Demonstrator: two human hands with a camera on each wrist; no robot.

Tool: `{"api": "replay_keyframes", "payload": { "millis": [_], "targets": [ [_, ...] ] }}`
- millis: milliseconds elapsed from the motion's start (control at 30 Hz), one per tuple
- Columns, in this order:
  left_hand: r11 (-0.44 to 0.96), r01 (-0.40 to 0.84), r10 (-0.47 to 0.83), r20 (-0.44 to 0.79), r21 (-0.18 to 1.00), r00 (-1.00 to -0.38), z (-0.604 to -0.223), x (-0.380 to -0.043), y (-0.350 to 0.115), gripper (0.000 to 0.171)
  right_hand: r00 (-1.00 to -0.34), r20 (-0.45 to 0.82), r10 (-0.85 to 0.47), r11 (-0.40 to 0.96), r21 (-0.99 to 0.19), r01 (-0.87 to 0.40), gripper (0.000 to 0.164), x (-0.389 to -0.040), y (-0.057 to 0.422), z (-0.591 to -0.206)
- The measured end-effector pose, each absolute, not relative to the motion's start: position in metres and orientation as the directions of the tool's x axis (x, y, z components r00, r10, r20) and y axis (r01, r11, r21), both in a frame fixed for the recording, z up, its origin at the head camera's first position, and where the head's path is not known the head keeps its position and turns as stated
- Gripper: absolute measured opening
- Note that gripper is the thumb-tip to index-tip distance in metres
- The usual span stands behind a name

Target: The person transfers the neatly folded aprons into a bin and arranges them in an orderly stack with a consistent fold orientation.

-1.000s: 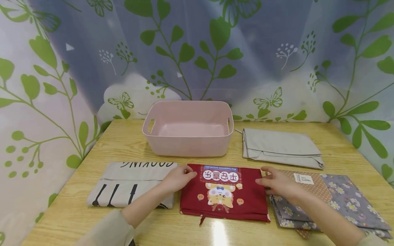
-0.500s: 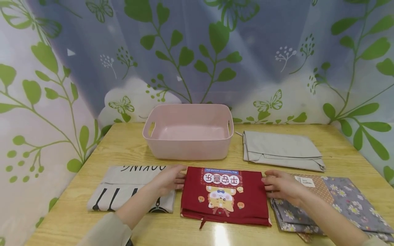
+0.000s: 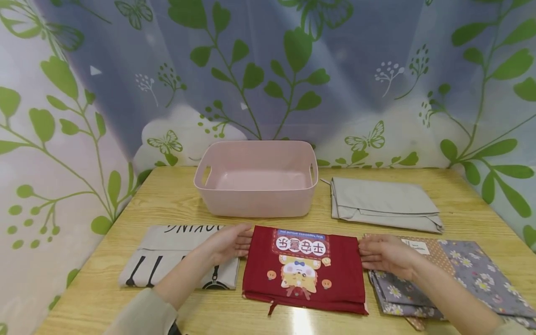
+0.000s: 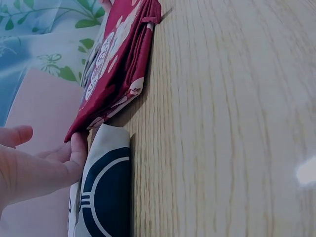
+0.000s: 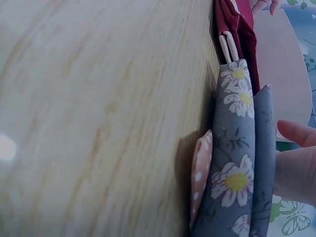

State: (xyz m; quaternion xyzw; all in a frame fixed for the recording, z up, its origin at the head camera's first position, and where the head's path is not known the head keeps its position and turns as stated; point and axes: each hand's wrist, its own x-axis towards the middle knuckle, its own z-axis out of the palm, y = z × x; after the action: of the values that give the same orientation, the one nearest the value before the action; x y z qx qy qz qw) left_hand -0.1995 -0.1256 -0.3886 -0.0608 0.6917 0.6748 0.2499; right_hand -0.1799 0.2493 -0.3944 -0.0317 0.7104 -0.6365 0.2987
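Note:
A folded red apron with a cartoon print lies flat on the table, between my hands. At its left edge is my left hand, the fingers fairly straight and touching the cloth; in the left wrist view the fingertips meet the apron's corner while the thumb stands apart. My right hand lies along the apron's right edge, fingers extended, above a folded grey daisy-print cloth. In the right wrist view its fingertips are hidden behind that cloth. Beneath my left hand is a folded off-white cloth with black lettering.
A pink plastic basket with handle holes stands behind the red apron. To its right lies a folded light-grey cloth. The wooden table meets a leaf-print curtain at the back.
Both hands have shifted from holding the red apron's upper side edges, thumbs on top, to lying beside it with straightened fingers. The apron has turned slightly, its right end nearer me.

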Motion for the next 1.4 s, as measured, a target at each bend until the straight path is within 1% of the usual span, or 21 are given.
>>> {"api": "replay_keyframes", "payload": {
  "millis": [100,267,533,567,633,767,800,900,933,967,1100,1167,1233,1400],
  "targets": [
    [0.091,-0.422,0.277,-0.43,0.902,-0.859,-0.387,-0.199,-0.128,0.052,-0.818,-0.37,-0.441,0.188,-0.929,0.318,0.061,-0.18,0.248,-0.394],
    [0.068,-0.459,0.355,-0.451,0.886,-0.819,-0.388,-0.199,-0.132,0.057,-0.814,-0.386,-0.434,0.148,-0.922,0.358,0.064,-0.178,0.246,-0.394],
    [0.006,-0.471,0.39,-0.436,0.882,-0.811,-0.396,-0.198,-0.135,0.054,-0.795,-0.409,-0.448,0.098,-0.906,0.411,0.065,-0.178,0.248,-0.401],
    [-0.01,-0.472,0.389,-0.431,0.882,-0.814,-0.396,-0.197,-0.135,0.053,-0.792,-0.411,-0.451,0.086,-0.904,0.42,0.062,-0.178,0.249,-0.401],
    [-0.035,-0.469,0.398,-0.418,0.883,-0.817,-0.398,-0.197,-0.135,0.049,-0.786,-0.417,-0.457,0.052,-0.895,0.444,0.05,-0.178,0.249,-0.401],
    [-0.058,-0.471,0.412,-0.409,0.88,-0.814,-0.4,-0.196,-0.136,0.038,-0.769,-0.413,-0.488,-0.018,-0.876,0.482,0.016,-0.178,0.251,-0.399],
    [-0.06,-0.471,0.418,-0.407,0.88,-0.813,-0.399,-0.196,-0.136,0.035,-0.764,-0.41,-0.498,-0.028,-0.873,0.486,0.013,-0.178,0.251,-0.399],
    [-0.063,-0.471,0.43,-0.402,0.88,-0.808,-0.398,-0.196,-0.137,0.028,-0.762,-0.403,-0.507,-0.041,-0.872,0.488,0.012,-0.178,0.252,-0.399],
    [-0.064,-0.469,0.434,-0.399,0.881,-0.808,-0.398,-0.196,-0.138,0.027,-0.764,-0.404,-0.503,-0.04,-0.873,0.487,0.014,-0.178,0.252,-0.4],
    [-0.065,-0.47,0.438,-0.398,0.88,-0.806,-0.397,-0.196,-0.138,0.026,-0.768,-0.403,-0.497,-0.035,-0.875,0.482,0.019,-0.178,0.252,-0.4],
    [-0.052,-0.474,0.444,-0.405,0.879,-0.799,-0.396,-0.196,-0.14,0.027,-0.781,-0.418,-0.464,0.015,-0.885,0.465,0.055,-0.178,0.253,-0.403],
    [-0.036,-0.475,0.443,-0.412,0.879,-0.796,-0.395,-0.196,-0.142,0.029,-0.784,-0.429,-0.449,0.046,-0.887,0.459,0.067,-0.178,0.253,-0.404],
    [-0.024,-0.476,0.44,-0.419,0.879,-0.795,-0.395,-0.196,-0.142,0.029,-0.783,-0.442,-0.437,0.069,-0.885,0.461,0.071,-0.178,0.253,-0.404],
    [-0.019,-0.478,0.429,-0.425,0.878,-0.797,-0.395,-0.195,-0.141,0.024,-0.782,-0.458,-0.422,0.085,-0.879,0.469,0.071,-0.177,0.252,-0.402]
  ]
}}
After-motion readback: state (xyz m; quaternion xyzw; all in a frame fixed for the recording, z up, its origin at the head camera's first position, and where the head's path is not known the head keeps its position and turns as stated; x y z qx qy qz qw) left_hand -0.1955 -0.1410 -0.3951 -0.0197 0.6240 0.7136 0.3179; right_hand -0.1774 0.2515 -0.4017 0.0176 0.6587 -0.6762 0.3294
